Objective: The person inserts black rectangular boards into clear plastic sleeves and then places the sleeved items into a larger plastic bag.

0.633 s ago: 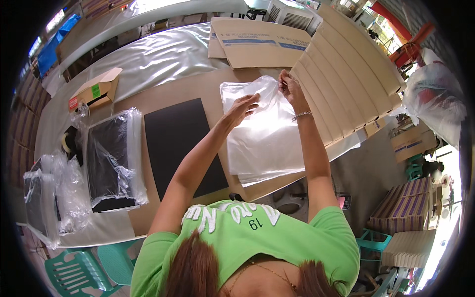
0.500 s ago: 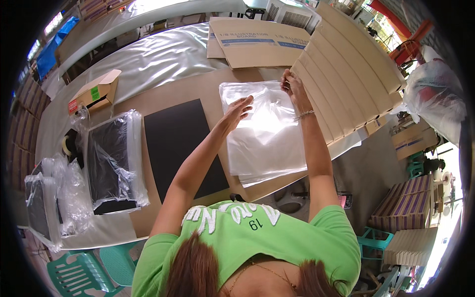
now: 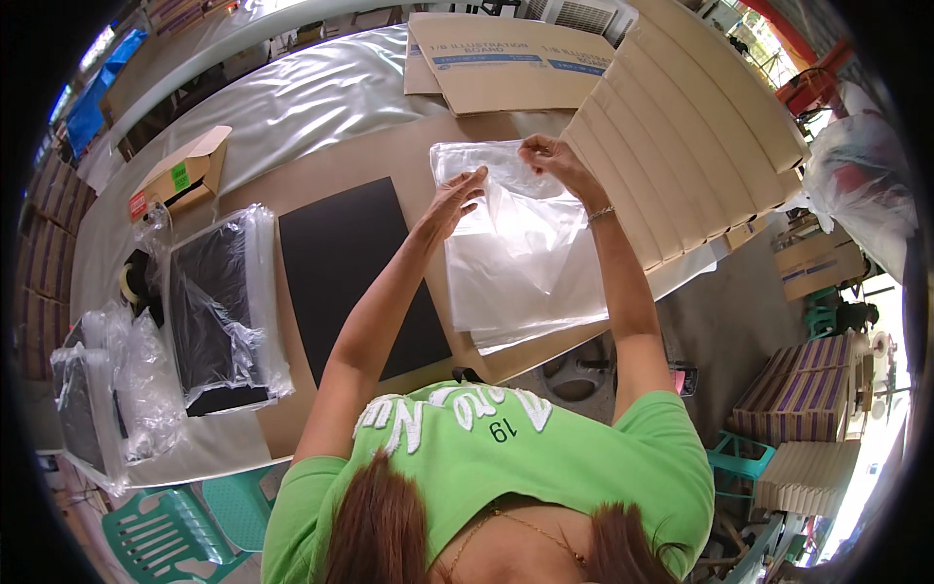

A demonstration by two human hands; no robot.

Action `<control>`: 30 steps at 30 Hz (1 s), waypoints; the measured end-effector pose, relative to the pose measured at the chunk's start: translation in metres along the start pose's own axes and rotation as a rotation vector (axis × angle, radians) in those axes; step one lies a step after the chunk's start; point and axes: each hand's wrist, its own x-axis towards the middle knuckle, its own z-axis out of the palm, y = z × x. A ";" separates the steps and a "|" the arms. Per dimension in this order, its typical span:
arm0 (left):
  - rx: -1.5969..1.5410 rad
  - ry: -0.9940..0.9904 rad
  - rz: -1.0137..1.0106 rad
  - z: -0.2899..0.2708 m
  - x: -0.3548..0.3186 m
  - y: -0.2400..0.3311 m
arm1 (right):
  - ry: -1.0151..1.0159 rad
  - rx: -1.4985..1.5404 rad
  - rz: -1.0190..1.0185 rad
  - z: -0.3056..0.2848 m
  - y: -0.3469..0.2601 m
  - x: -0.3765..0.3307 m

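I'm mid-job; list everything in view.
sleeves: one stack, clear, mid-table
sheet: 1 visible, black, left of sleeves
wrapped packs: 2+, black, table's left
roll: 1, pale, table's left
box: 1, brown, back left
flat cartons: 2+, brown, table's back
cardboard row: several, tan, table's right
bag: 1, clear, far right
striped boxes: stacks, brown-purple, both sides
chair: 1, green, lower left
stools: 2+, green, right
table: 1, silver-grey, centre
shirt: 1, green, bottom
left hand: 1, bare, at sleeves
right hand: 1, bare, at sleeves
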 end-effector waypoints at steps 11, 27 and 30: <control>-0.007 0.105 -0.032 -0.014 0.002 -0.005 | 0.233 -0.046 -0.189 0.009 0.000 0.001; -0.025 0.485 -0.149 -0.115 0.075 -0.020 | 1.437 -0.385 -0.595 -0.153 -0.085 -0.181; -0.180 0.479 -0.039 -0.137 0.104 -0.010 | 1.656 -0.636 -0.687 -0.131 -0.093 -0.243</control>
